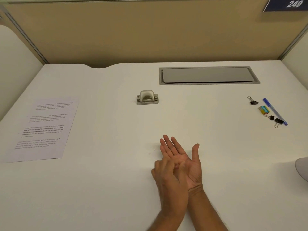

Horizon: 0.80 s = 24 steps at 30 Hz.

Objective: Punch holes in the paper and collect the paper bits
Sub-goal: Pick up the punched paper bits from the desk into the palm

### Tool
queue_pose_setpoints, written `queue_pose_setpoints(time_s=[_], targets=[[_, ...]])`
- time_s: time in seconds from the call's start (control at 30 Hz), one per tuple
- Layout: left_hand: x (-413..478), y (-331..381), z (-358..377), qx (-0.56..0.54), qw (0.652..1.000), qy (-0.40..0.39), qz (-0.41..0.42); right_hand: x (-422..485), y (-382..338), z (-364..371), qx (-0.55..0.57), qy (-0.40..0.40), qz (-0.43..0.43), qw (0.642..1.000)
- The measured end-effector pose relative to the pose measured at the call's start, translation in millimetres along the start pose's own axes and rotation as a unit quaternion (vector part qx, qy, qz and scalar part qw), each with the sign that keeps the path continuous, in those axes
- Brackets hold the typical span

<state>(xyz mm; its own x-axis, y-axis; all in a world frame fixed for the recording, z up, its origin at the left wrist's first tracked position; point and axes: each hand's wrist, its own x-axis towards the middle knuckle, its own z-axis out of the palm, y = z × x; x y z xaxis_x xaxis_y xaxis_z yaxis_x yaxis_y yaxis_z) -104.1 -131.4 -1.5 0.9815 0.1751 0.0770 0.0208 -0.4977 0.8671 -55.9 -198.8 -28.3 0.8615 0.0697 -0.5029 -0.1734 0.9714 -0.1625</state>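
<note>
A printed paper sheet [45, 129] lies flat at the left of the white desk [116, 180]. A small grey hole punch [147, 97] stands at mid-desk, farther back. My right hand [185, 159] lies palm up near the desk's middle, fingers spread. My left hand [168, 179] reaches across it, back up, with its curled fingertips touching the right palm. Motion blur hides whether anything is pinched there. Two tiny specks, perhaps paper bits [149, 153], lie on the desk just left of my right fingers.
A grey cable-tray lid [208, 75] is set into the desk at the back right. At the far right lie a blue pen [275, 111], three black binder clips [253, 102] and a small yellow-green box [264, 109]. Partition walls enclose the desk.
</note>
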Motion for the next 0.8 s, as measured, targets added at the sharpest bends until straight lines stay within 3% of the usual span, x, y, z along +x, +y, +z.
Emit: queue_pose_setpoints(time_s=[0.5, 0.8], targets=[[0, -5, -1, -0.004, 1.0, -0.008, -0.017, 3, 1, -5, 0.004, -0.02, 0.003, 1.0], [8, -11, -15, -0.062, 0.998, 0.004, -0.024, 1, 0, -4, 0.028, -0.029, 0.011, 0.999]])
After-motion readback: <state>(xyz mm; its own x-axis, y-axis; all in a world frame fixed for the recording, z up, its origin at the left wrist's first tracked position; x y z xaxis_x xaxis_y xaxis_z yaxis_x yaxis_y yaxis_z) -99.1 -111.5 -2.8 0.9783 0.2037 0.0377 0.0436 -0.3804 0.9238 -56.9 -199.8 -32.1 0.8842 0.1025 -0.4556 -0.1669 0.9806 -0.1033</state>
